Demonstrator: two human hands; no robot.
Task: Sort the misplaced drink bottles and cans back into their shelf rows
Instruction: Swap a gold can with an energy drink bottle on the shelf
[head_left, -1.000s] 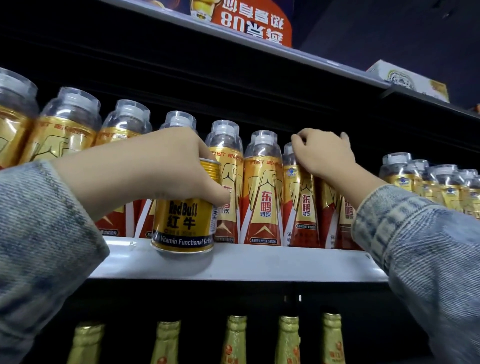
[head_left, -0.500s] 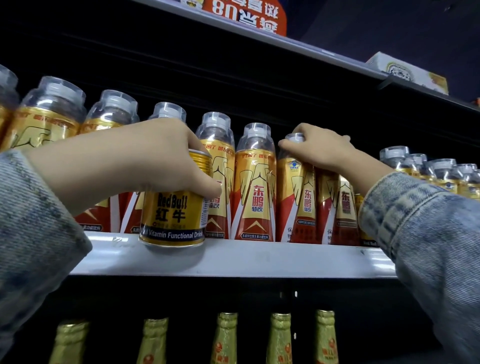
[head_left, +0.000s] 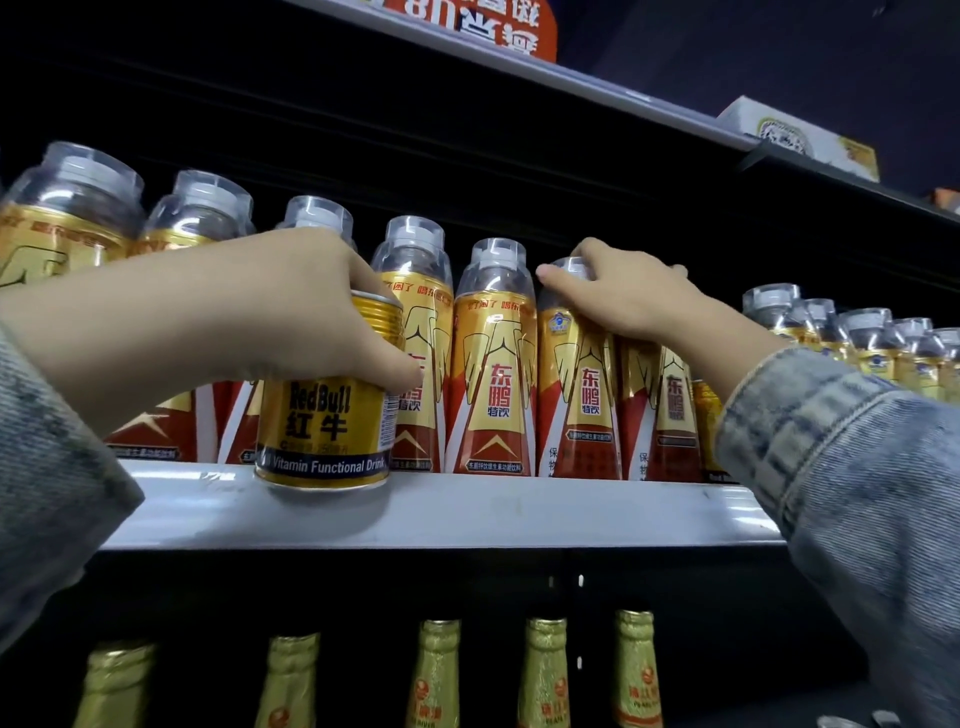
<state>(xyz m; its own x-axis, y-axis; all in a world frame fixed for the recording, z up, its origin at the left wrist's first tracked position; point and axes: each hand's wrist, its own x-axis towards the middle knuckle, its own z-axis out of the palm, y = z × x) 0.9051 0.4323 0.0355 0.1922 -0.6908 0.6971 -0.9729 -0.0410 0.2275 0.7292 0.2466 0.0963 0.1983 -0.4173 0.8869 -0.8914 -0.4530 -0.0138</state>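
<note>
A gold Red Bull can (head_left: 324, 434) stands at the front edge of the grey shelf (head_left: 519, 512), in front of a row of gold-and-red bottles with clear caps. My left hand (head_left: 291, 306) grips the can from above, fingers wrapped round its top. My right hand (head_left: 623, 296) lies over the clear cap of one gold-and-red bottle (head_left: 579, 395) in the row, fingers curled round its top. Another such bottle (head_left: 493, 364) stands between my two hands.
More clear-capped bottles (head_left: 852, 338) run along the shelf to the right. Gold-foil bottle necks (head_left: 543, 670) line the shelf below. The shelf above carries a red sign (head_left: 478, 26) and a white carton (head_left: 800, 137).
My right hand slid down from the back of the row onto the cap of one bottle. The left hand keeps its hold on the can.
</note>
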